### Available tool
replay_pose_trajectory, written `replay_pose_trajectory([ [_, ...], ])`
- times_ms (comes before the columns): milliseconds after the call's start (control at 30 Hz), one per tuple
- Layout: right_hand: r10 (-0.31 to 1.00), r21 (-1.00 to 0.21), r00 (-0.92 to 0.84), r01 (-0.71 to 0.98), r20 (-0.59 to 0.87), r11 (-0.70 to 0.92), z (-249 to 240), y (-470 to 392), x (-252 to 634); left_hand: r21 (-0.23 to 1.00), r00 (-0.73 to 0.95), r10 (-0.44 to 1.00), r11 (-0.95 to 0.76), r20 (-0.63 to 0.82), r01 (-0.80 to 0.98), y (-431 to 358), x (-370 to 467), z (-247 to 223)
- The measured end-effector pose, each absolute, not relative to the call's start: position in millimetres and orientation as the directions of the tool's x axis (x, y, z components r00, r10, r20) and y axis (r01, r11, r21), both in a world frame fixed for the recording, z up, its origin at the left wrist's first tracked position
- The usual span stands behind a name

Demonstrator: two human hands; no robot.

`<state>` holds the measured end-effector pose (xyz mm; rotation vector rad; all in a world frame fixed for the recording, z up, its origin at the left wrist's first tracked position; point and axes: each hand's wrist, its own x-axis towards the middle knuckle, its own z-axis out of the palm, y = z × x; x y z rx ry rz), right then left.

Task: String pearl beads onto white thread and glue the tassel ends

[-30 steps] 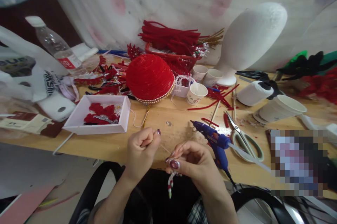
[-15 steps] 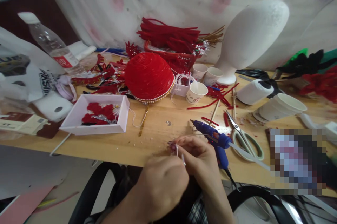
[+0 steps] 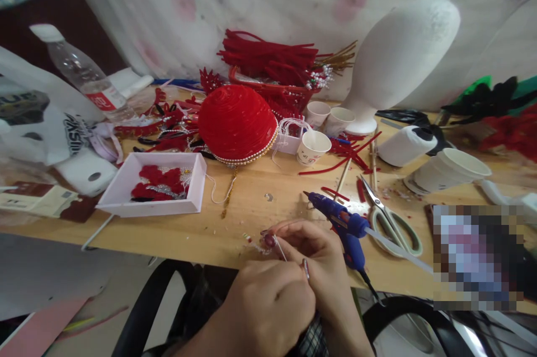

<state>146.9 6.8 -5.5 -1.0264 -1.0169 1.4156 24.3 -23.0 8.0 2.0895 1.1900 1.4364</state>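
Observation:
Close together at the table's front edge, both my hands are closed. My right hand [image 3: 312, 248] pinches a small dark red beaded piece [image 3: 269, 240] between its fingertips. A thin white thread [image 3: 280, 249] runs from that piece down toward my left hand [image 3: 272, 295]. The left fingers are folded in a fist, and what lies inside them is hidden. A short string of small beads [image 3: 251, 241] sticks out to the left of the red piece. Just right of my hands lies a blue glue gun [image 3: 335, 211], its nozzle pointing up and left.
Scissors [image 3: 388, 222] lie right of the glue gun. A white box [image 3: 193, 189] with red pieces stands at left, a red dome [image 3: 237, 122] behind. Paper cups [image 3: 314, 150], a white head form [image 3: 403, 55], a thread spool [image 3: 406, 146] and a bottle [image 3: 79, 71] stand farther back.
My left fist has moved slightly right and down. The beaded piece has shifted a little left, and its bead string now shows. The thread is drawn at a slant.

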Motion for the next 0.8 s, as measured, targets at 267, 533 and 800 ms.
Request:
replay_pose_trajectory([
  [267, 0.897, -0.79, -0.389, -0.472, -0.212, -0.391, 0, 7, 156, 0.92, -0.301, 0.898, -0.222, 0.322, 0.324, -6, -1, 7],
  [533, 0.848, -0.736, -0.491, -0.497, -0.197, -0.459, 4, 6, 159, 0.968, -0.331, 0.922, -0.131, 0.199, 0.216, -3, -3, 2],
  [800, 0.946, -0.874, -0.298, -0.418, -0.126, -0.248, -1, 9, 152, 0.983, -0.256, 0.956, -0.112, 0.146, 0.144, -2, -7, 9],
])
